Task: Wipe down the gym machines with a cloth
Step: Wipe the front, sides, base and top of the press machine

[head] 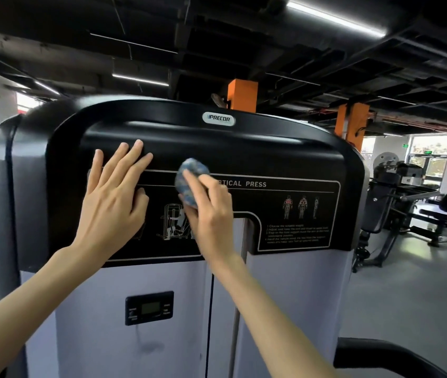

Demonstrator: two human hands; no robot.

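One machine [298, 296], wipe barely begun

Left hand [110, 203] lies flat, fingers straight, on the black panel [271, 156]. Beside it, right hand [211, 214] pinches a balled blue cloth [189, 175] against the panel's middle. Its right side likely remains.

Your cloth [191, 180]: mottled blue and white.
Machine shroud [216, 148]: glossy black, grey along its nine o'clock side.
Lower panels [312, 296]: pale lavender-grey.
Instruction panel [296, 207]: black, with white lettering and line drawings; figures marked red.
Badge [219, 119]: silver with dark letters, at your twelve o'clock.
Pillars [241, 95]: orange, at your one o'clock.
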